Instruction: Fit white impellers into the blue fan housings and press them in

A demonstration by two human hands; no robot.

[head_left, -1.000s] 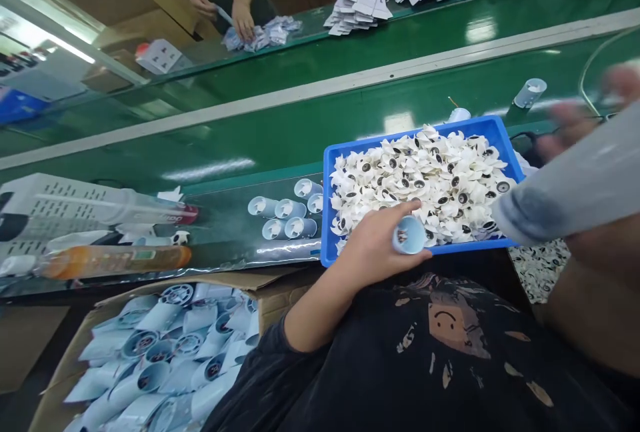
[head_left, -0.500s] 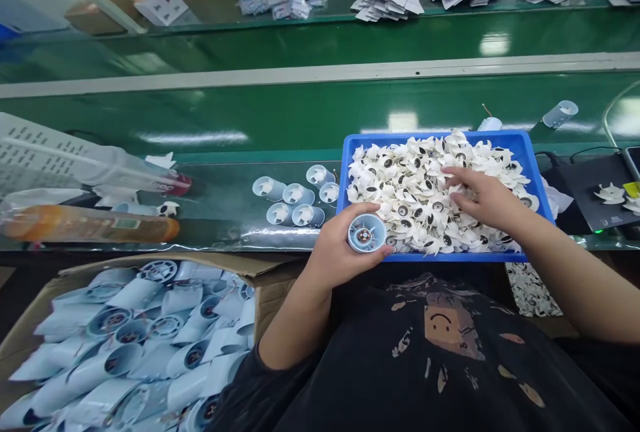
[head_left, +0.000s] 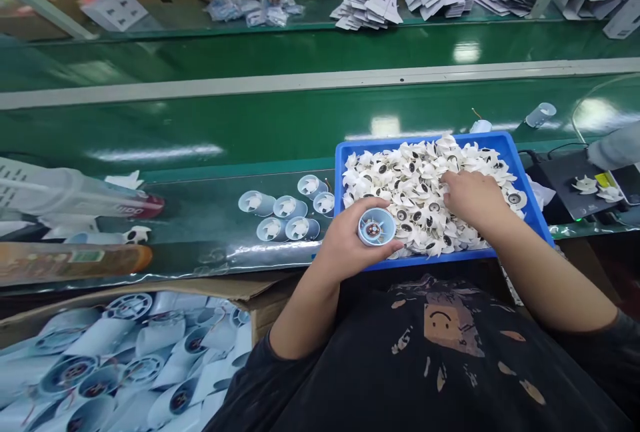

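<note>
My left hand (head_left: 350, 239) is wrapped around a light-blue fan housing (head_left: 377, 227), its open end facing up and a small motor visible inside. It is held at the near left edge of a blue tray (head_left: 534, 202). White fan impellers (head_left: 420, 172) with dark centres are heaped in that tray. Over the heap, my right hand (head_left: 473, 200) has its fingers bent together and its fingertips down among the impellers. Whatever lies under those fingers is hidden.
Left of the tray stand several blue housings (head_left: 285, 207) with white impellers inside. A carton (head_left: 263, 315) of more housings is at lower left. Bottles (head_left: 75, 262) lie at far left, a black device (head_left: 567, 185) at right. Across the green belt (head_left: 250, 125), other people's hands handle small bags and printed cards.
My right hand's spread fingers have drawn together and lowered onto the impellers. My left hand still holds the housing, slightly farther right in view. The camera view has shifted.
</note>
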